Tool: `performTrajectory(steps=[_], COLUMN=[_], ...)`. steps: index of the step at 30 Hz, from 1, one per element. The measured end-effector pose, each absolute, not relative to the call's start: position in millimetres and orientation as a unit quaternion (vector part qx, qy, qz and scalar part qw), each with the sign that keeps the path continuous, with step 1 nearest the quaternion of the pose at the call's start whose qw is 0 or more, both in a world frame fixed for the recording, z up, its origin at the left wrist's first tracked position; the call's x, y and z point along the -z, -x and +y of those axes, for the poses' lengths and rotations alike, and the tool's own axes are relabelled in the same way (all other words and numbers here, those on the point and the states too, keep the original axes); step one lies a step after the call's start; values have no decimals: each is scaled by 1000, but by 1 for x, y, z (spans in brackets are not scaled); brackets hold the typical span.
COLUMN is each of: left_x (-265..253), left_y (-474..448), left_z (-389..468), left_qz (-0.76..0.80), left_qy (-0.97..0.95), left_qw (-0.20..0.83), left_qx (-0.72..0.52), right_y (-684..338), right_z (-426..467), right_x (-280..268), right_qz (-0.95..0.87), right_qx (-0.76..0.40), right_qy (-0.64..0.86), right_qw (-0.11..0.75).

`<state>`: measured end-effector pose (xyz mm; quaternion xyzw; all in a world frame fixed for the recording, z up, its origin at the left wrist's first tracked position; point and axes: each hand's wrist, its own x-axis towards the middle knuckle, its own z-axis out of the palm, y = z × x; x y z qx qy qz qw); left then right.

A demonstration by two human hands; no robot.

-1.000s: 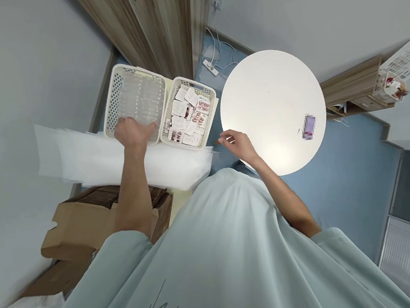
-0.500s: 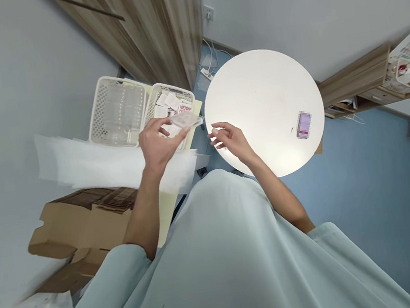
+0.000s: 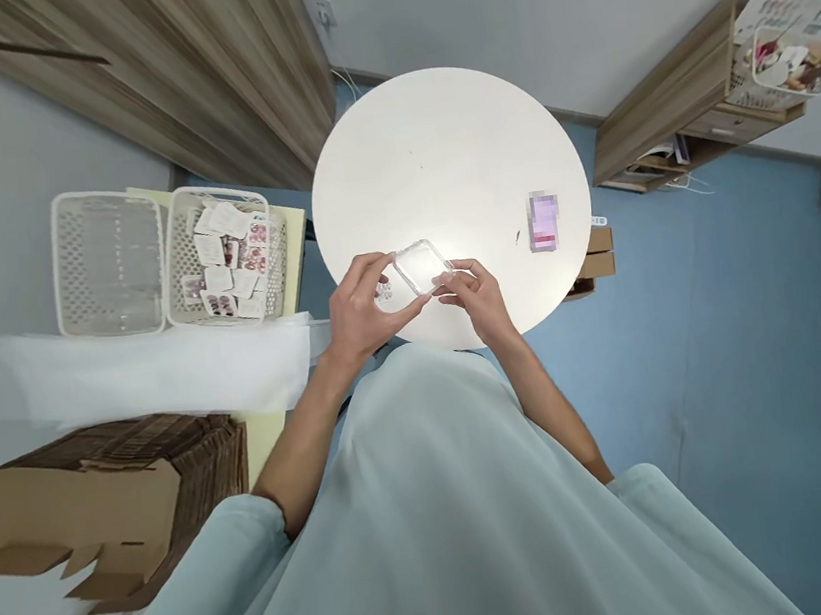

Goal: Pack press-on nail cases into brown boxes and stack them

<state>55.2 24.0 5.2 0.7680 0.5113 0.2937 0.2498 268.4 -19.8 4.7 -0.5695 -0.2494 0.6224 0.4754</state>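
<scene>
Clear square plastic case [image 3: 421,267] has shifted from left of the round white bench [image 3: 452,161] to above its near part. Left hand [image 3: 359,309]: fingers part-open, gripping the case. Right hand [image 3: 484,303]: fingers nearly closed, pinching the opposite corner. Perforated card basket [image 3: 180,252]: left of the bench.

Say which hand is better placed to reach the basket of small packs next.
Probably the left hand: it is nearer the basket, while the right hand is farther off, beyond the clear case. Both hands hold the case, so the left would need to let go first.
</scene>
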Motion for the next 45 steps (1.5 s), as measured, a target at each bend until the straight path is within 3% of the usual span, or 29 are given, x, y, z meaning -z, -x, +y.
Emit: performTrajectory(steps=[9,21,29,45], left_x=[-8,-30,-19,3], left_y=[-116,-104,-76,-12], left_z=[2,22,16,17], left_qz=[552,432,417,393], left_qy=[-710,-681,-592,-486], left_qw=[339,545,643,742], left_qx=[-276,-228,-248,-244], right_y=[-319,-354,-307,-263], right_z=[-41,-37,-47,-59], right_x=[18,-20,-10,-16], right_qz=[-259,-543,-484,-424], right_qx=[-655,-582,-605,-630], right_qy=[557,506,520,527], right_qw=[441,333,358,381])
